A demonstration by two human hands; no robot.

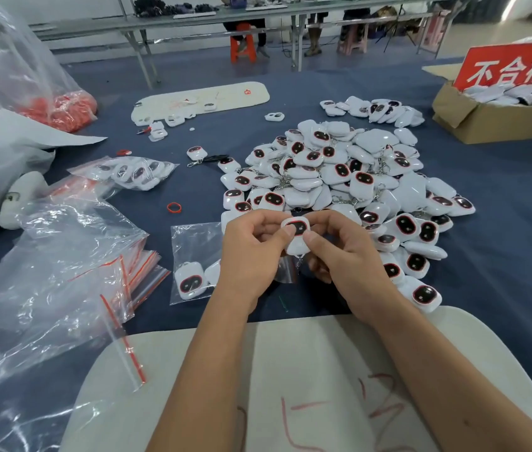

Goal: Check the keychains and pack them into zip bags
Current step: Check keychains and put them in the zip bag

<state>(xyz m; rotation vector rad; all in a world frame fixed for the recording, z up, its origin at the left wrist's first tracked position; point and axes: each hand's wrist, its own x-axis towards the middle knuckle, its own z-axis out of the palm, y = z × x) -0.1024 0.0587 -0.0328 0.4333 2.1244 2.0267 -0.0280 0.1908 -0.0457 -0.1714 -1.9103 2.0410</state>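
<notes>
Both our hands, left [251,246] and right [339,252], pinch small white plastic keychain with dark red-rimmed oval face [296,231]; we tilt face toward eyes, check, then bag.

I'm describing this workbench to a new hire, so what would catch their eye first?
Probably the big pile of white keychains at the table's middle-right. Next, both hands near the front edge: the left hand and right hand hold one keychain between their fingers. A red sign stands over a cardboard box far right.

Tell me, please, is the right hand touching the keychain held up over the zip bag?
Touching: the head view shows the right hand pinching the keychain, thumb pressed on its white edge.
</notes>
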